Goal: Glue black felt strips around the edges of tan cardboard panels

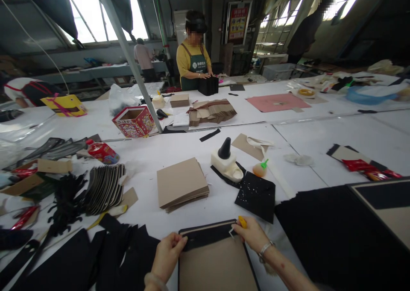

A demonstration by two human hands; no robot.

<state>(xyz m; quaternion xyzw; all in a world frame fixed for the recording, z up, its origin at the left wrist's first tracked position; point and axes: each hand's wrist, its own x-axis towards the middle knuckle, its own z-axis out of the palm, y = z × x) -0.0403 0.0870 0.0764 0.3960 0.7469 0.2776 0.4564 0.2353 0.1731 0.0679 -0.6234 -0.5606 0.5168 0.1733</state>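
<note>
A tan board with black edging (214, 265) lies at the bottom centre, a black strip (205, 236) across its upper part. My left hand (168, 254) pinches at the strip's left end, at the board's upper left corner. Near the upper right corner, my right hand (253, 235) is closed around a small tool with a yellow handle (242, 221); its thin metal end is over the strip. Beyond the board are a stack of tan boards (182, 182), a white glue bottle with a black cone (226, 163) and a black piece with white specks (257, 195).
Black fabric pieces (128, 257) lie at left, beside a pile of curved dark strips (105, 187). A large black sheet (346, 235) covers the right side. A metal pole (128, 56) rises behind a red patterned box (133, 122). Across the table stands a person in an apron (195, 64).
</note>
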